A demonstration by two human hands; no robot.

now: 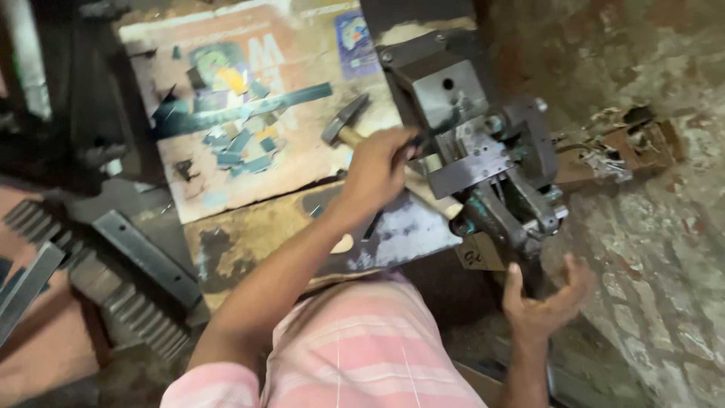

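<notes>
At the press point(483, 151), left hand point(377, 170) outstretched

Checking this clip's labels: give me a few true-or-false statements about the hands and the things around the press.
1. The left hand reaches to the metal press. True.
2. The right hand grips the hammer. False: it is open below the press; the hammer lies on the cardboard.
3. Blue metal scraps lie on the cardboard. True.
4. The person wears a plain black shirt. False: the shirt is pink with pale stripes.
5. The hammer lies left of the press. True.
</notes>
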